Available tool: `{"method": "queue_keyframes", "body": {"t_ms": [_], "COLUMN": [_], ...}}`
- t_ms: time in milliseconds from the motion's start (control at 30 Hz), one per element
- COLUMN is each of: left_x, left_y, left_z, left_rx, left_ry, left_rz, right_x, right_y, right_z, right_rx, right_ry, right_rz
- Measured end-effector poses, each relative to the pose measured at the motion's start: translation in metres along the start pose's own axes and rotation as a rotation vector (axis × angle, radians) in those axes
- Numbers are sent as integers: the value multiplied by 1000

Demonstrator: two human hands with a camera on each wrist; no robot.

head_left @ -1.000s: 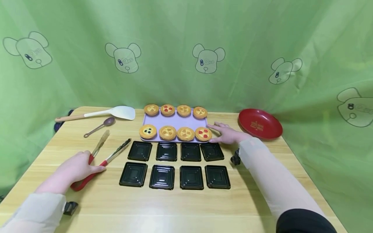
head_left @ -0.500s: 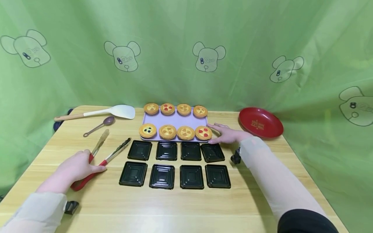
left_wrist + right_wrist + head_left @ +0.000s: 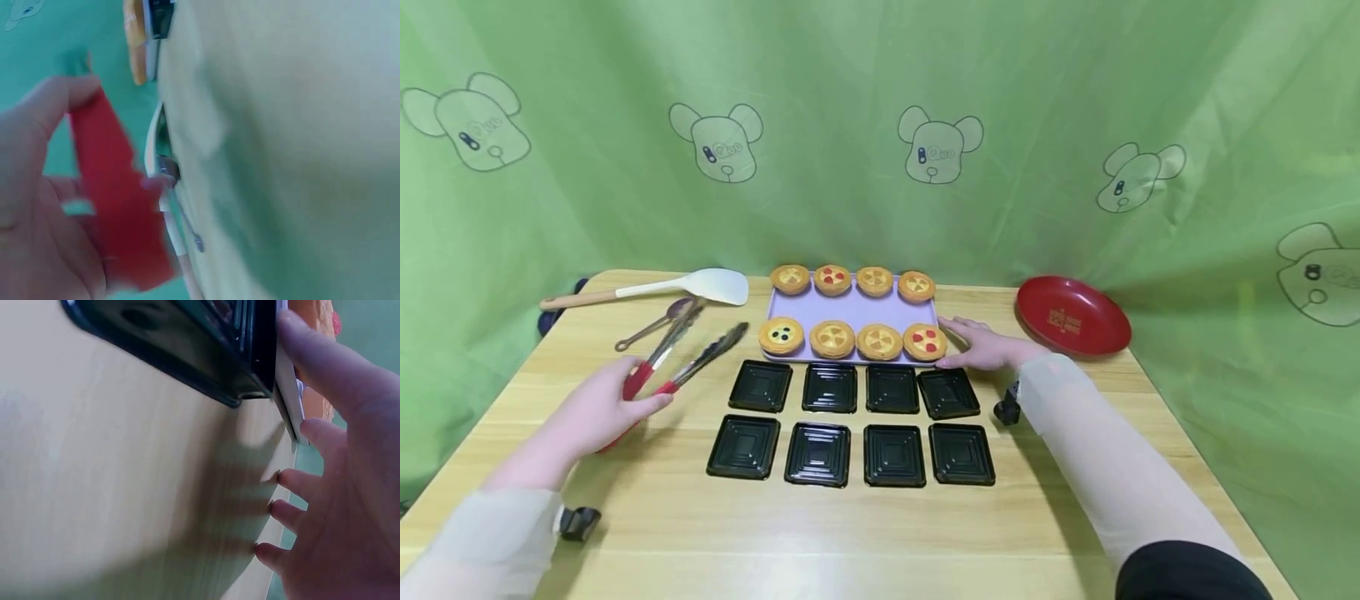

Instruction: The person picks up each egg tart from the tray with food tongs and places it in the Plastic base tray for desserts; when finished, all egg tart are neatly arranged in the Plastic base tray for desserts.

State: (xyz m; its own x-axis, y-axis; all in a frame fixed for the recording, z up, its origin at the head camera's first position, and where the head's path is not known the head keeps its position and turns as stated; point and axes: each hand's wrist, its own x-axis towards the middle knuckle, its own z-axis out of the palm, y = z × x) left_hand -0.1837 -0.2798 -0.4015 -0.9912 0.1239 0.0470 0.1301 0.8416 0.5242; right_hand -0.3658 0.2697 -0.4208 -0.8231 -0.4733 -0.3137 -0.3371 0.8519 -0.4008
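My left hand (image 3: 591, 410) grips a pair of red-handled tongs (image 3: 122, 194) on the left, with the thumb on one handle and fingers on the other. The tongs' two arms are spread, tips pointing away over the spoon's bowl. Fruit tarts (image 3: 832, 340) sit in two rows on a lilac tray (image 3: 850, 312), some topped with red or dark pieces. At the tray's right edge rests my right hand (image 3: 985, 345), fingers spread. Its thumb touches the front corner and its index finger the side, as the right wrist view shows.
Two rows of black square plastic trays (image 3: 892, 457) lie in front of the lilac tray. A white spatula (image 3: 718, 286) and purple spoon (image 3: 655, 325) are at the back left. A red plate (image 3: 1072, 317) stands at the back right, near the green curtain (image 3: 827, 67).
My left hand has raised the tongs and moved them forward, their tips now overlapping the spoon. My right hand stays at the tray's edge.
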Motion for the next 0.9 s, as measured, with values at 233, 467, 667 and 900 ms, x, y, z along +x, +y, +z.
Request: {"method": "queue_keyframes", "body": {"t_ms": [233, 467, 667, 900], "left_x": [25, 46, 59, 65], "left_y": [22, 32, 36, 40], "left_z": [-1, 1, 3, 5], "left_rx": [14, 91, 132, 143], "left_ry": [-12, -36, -67, -87], "left_rz": [127, 142, 149, 148], "right_x": [-5, -3, -3, -3], "right_y": [0, -1, -3, -8], "right_z": [-2, 0, -1, -4], "right_rx": [4, -7, -21, -25], "right_ry": [7, -1, 3, -5], "right_rz": [13, 3, 4, 9]}}
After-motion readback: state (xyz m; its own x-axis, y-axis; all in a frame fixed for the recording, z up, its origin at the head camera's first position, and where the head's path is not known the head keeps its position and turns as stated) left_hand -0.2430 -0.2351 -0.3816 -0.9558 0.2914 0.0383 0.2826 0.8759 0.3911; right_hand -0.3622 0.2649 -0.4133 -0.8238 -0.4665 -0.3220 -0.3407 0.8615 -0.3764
